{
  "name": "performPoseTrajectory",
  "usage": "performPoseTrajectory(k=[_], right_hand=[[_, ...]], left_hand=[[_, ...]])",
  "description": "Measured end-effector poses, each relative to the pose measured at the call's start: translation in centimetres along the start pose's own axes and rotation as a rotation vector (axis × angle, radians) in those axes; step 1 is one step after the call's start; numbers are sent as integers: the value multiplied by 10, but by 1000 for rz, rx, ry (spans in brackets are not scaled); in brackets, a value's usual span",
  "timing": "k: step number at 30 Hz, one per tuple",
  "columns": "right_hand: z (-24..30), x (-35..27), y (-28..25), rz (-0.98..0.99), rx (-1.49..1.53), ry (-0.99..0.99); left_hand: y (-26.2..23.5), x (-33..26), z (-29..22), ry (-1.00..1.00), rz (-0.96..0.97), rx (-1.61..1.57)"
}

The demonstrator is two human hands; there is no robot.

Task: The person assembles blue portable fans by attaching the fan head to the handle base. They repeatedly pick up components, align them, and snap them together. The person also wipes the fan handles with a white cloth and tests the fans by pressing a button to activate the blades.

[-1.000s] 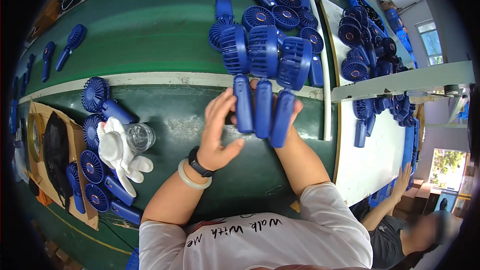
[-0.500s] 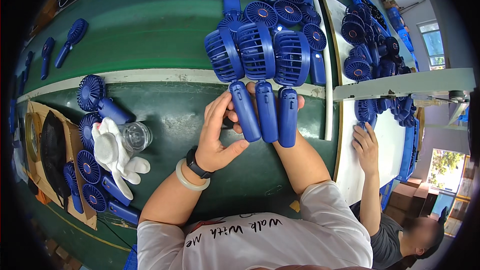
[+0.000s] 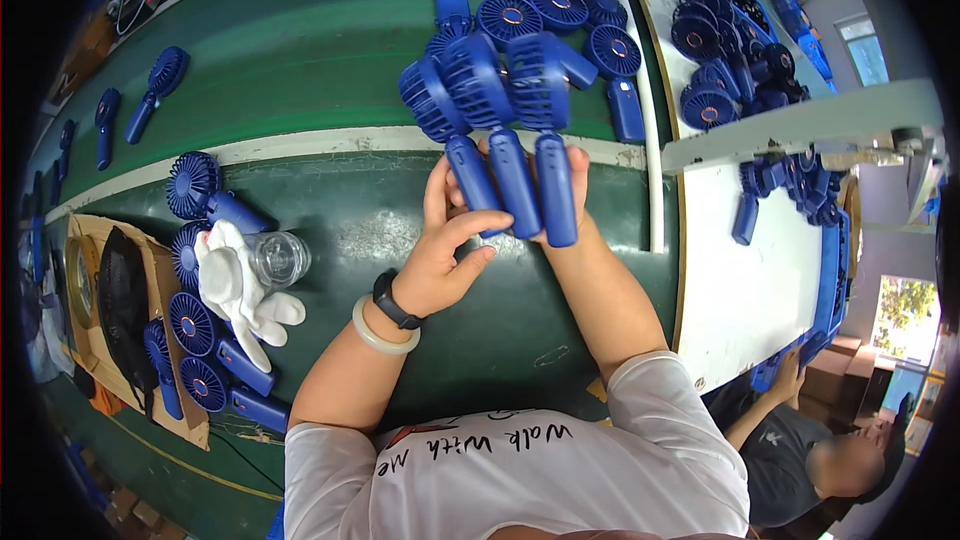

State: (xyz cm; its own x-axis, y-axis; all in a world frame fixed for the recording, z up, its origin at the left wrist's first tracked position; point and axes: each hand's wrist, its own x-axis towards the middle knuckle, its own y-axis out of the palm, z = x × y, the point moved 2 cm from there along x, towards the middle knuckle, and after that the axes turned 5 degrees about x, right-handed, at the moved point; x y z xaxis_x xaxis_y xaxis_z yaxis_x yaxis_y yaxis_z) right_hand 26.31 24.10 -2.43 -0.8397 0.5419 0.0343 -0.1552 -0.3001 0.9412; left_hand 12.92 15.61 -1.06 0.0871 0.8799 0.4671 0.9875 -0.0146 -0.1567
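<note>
Three blue fans (image 3: 513, 185) rest upright in the right hand (image 3: 578, 172) above the green table (image 3: 370, 210), its fingers partly hidden; one finger of the left hand (image 3: 435, 260) now bends across the leftmost handle's foot, though whether they pinch it I cannot tell. Beyond lies a green belt (image 3: 300, 50); rightward, a co-worker's hand (image 3: 788, 380) has left the white table (image 3: 750, 310). An open cardboard box (image 3: 160, 275) holds something black (image 3: 125, 310).
</note>
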Motion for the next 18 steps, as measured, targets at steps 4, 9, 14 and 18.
performPoseTrajectory(k=[4,9,14,18], right_hand=[[8,-68,35,-465,-306,-86],[52,-212,66,-935,-823,-288],[83,-295,75,-1269,-1181,-268],[91,-333,72,-1199,-1013,-307]], left_hand=[[2,-5,6,-81,393,-183],[6,-4,-6,-221,250,47],[2,-8,7,-354,-39,31],[-2,-10,12,-441,-82,-21]])
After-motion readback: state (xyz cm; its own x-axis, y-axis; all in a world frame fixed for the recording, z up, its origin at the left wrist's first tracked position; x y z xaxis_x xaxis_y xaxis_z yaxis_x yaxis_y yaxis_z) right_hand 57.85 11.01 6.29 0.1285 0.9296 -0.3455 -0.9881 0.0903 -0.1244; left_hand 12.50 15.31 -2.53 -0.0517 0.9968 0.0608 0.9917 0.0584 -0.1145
